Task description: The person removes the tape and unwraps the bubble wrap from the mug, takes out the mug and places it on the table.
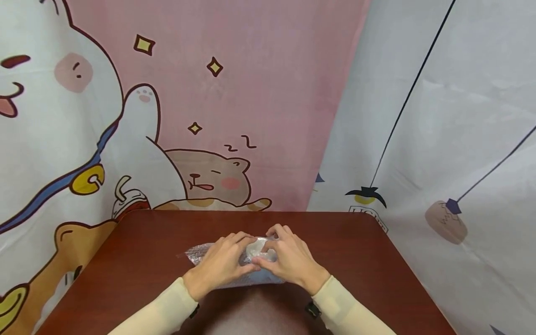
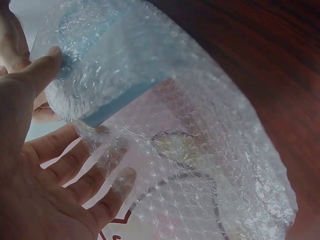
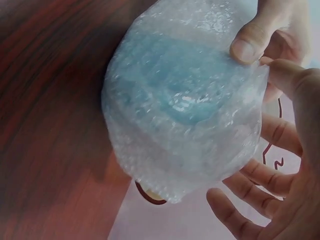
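Observation:
A light blue object point(image 3: 190, 75) shows through clear bubble wrap point(image 3: 150, 135) folded round it. Its exact kind cannot be told through the plastic. My left hand point(image 1: 224, 260) holds the wrapped bundle from the left, thumb pressing the near side and fingers spread behind the bubble wrap point(image 2: 225, 145). From the other side my right hand point(image 1: 291, 260) holds it, thumb at the edge of the wrap beside the left thumb and fingers reaching behind. A loose flap of wrap extends left past the left hand. In the left wrist view, a blue edge point(image 2: 127, 100) shows under the fold.
Beneath the hands is a dark red-brown wooden table point(image 1: 356, 260). A printed cloth point(image 1: 272, 93) with cartoon animals hangs behind it, and a pale cloth point(image 1: 460, 116) hangs along the right side. Dark bands point(image 1: 313, 309) circle the wrists over cream sleeves point(image 1: 347, 307).

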A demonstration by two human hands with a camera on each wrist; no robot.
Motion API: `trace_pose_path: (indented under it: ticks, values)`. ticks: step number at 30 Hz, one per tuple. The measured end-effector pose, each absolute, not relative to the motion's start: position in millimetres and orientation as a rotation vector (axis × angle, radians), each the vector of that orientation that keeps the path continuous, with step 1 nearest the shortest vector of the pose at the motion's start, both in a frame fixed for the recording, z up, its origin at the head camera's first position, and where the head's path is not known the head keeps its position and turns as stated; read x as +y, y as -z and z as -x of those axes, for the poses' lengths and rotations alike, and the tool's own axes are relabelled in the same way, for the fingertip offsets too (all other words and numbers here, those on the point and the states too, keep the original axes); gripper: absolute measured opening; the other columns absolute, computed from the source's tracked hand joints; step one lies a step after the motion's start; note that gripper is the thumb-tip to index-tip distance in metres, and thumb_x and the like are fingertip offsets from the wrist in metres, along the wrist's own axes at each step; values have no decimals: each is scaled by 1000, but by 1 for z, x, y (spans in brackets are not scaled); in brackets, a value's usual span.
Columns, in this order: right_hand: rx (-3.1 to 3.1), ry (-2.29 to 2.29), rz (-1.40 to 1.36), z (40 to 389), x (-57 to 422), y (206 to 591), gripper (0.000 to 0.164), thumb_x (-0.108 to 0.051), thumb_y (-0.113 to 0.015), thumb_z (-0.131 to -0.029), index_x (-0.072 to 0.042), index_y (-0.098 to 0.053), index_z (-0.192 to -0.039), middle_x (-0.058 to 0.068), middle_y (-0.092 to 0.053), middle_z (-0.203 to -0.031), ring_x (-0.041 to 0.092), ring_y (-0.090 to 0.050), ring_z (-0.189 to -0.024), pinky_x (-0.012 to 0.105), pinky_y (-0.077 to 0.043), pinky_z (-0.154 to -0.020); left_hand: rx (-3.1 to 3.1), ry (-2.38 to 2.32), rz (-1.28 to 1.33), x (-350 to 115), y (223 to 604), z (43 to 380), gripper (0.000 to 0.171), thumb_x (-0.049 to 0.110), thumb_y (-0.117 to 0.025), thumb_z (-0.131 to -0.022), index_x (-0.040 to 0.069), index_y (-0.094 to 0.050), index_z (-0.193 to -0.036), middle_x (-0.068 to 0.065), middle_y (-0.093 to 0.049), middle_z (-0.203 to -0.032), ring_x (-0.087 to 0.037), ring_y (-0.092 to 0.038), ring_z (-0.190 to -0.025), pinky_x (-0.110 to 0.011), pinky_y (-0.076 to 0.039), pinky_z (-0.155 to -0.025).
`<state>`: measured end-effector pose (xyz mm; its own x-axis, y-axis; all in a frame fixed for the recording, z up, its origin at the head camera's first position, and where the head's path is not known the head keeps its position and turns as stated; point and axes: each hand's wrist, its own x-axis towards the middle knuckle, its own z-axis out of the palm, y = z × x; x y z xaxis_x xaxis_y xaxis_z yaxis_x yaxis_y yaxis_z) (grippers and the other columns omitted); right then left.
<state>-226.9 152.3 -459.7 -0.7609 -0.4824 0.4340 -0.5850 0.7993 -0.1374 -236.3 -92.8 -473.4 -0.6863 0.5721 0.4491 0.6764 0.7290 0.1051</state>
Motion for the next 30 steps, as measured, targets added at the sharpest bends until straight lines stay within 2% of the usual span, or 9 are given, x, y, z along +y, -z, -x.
trace_pose_path:
  ticks: [5,16,24,30]
  values:
    - [-2612,-383,-804,225,149,457,34,-62,-94,-95,-29,-91,-97,-3,-74,-122,17,-67,-108,35,-64,-78,-2555,409,958,-92,475,235,76,60,-98,-91,10,-79,-145,-4,-82,-135,-24,-83,-114,-44,-71,-93]
    - [-2637,-387,-764,229,145,451,28,-56,-95,-96,-28,-90,-98,-5,-74,-118,15,-67,-104,30,-63,-68,-2563,404,954,-91,474,236,76,58,-99,-91,10,-78,-145,-3,-81,-134,-24,-83,-111,-43,-71,-91]
    - [-2594,-371,-752,230,140,452,23,-47,-100,-92,-28,-88,-93,-4,-73,-113,15,-66,-100,26,-58,-62,-2592,390,951,-90,472,236,77,58,-99,-91,9,-78,-146,-5,-81,-135,-23,-82,-109,-42,-71,-90]
    - [-2517,-317,-774,231,138,455,24,-40,-101,-90,-23,-88,-101,-4,-75,-107,15,-67,-96,26,-59,-62,-2578,373,947,-89,470,234,75,56,-100,-91,9,-77,-145,-5,-81,-133,-22,-82,-107,-42,-71,-88]
